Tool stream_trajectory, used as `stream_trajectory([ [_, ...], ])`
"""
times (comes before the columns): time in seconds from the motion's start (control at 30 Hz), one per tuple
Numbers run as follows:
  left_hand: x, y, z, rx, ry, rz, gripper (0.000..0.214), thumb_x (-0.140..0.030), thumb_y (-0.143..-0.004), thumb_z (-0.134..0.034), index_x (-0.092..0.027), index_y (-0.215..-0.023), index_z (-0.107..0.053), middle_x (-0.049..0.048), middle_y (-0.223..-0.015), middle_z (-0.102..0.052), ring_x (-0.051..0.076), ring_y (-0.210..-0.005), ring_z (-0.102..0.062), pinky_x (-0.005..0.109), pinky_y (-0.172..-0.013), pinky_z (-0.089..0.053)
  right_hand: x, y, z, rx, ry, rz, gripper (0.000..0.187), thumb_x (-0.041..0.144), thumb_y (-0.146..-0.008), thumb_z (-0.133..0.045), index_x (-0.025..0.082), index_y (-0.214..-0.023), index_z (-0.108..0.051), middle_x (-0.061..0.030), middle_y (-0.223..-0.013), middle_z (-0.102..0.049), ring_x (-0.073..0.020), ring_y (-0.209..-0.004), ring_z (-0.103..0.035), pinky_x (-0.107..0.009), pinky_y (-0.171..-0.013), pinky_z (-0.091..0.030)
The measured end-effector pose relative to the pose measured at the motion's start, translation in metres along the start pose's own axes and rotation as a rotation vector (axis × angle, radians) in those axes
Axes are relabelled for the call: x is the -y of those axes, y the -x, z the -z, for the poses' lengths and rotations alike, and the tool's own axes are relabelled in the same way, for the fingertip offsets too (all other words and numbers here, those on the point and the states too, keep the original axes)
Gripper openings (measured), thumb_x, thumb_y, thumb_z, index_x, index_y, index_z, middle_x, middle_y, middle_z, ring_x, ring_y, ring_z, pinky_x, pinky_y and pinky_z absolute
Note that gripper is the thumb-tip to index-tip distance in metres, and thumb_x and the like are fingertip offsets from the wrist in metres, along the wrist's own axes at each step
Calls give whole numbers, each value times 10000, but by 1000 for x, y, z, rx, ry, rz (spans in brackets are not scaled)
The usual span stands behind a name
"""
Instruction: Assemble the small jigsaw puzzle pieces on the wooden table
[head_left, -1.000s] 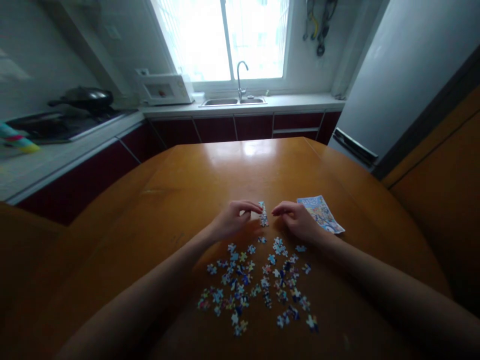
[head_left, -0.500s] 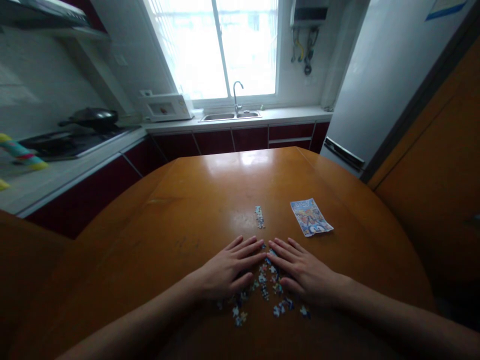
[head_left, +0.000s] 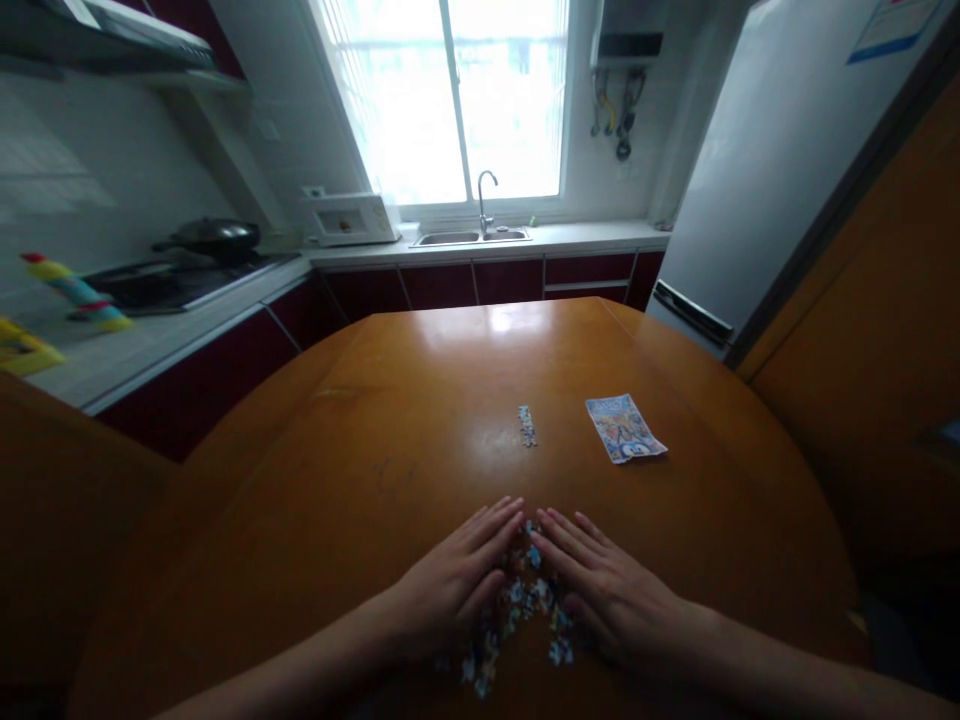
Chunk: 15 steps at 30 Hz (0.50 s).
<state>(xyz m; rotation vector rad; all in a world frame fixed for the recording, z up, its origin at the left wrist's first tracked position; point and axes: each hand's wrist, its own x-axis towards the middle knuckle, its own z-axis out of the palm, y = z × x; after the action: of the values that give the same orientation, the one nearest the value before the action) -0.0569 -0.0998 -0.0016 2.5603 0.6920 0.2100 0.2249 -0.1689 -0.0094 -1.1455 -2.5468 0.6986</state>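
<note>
Both of my hands lie flat on a pile of loose jigsaw pieces point(head_left: 525, 600) near the front of the round wooden table point(head_left: 390, 420). My left hand point(head_left: 457, 580) covers the pile's left side, fingers stretched out and pointing up and right. My right hand point(head_left: 600, 585) covers the right side, fingers stretched and angled toward the left hand, fingertips almost meeting. Further out on the table lies a short joined strip of pieces point(head_left: 527, 426). To its right lies the printed reference picture point(head_left: 624, 428).
Behind the table runs a kitchen counter with a sink and tap point(head_left: 469, 235), a white microwave point(head_left: 351, 220) and a stove with a black pan point(head_left: 214, 238). A grey fridge point(head_left: 757, 190) stands at the right. Colourful bottles point(head_left: 71, 295) lie on the left counter.
My hands left the joined strip, came back toward me and spread flat over the loose pieces, then drew them closer together. The camera tilted up a little.
</note>
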Motion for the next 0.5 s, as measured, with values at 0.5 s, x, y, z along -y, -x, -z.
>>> stream_trajectory([
  [0.5,4,-10,23,-29,16,-72,486,-360,-1053,-395,-316,-1537,-382,41,-1572,-412,257,-1489,-315,487,-1235,-317,1,-2,10,-147,41,29,490,212,-1003,-442,211,-1493,-452,-90,-1561,-446,-247,-1490,-302,-537,-1237,-219],
])
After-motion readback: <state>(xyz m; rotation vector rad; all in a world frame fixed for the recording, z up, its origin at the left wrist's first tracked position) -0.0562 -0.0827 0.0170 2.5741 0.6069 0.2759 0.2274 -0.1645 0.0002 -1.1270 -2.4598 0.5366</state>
